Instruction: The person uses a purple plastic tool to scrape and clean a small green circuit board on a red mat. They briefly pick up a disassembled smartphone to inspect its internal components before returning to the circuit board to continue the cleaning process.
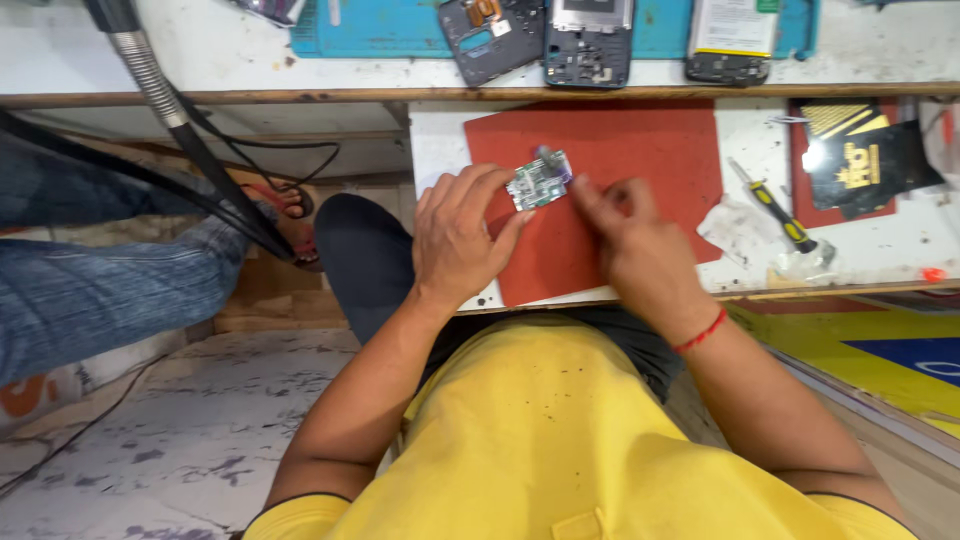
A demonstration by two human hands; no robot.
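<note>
We hold a small circuit board (539, 182) over the red mat (640, 150), pinched at its near edge between the left hand's (458, 238) thumb and fingers (478, 190). The right hand's (630, 240) fingers (590, 200) are bunched and touch the board's right edge; we cannot tell whether they grip it. Right of those fingers, on the bench (880, 250), lie a crumpled wrapper (738, 228) and a yellow-handled screwdriver (775, 208). Beyond the fingertips, opened phones (540, 38) rest on a blue mat (380, 30).

Bright, even light, soft shadows, glare on the black card (868, 160), edges slightly bowed.
</note>
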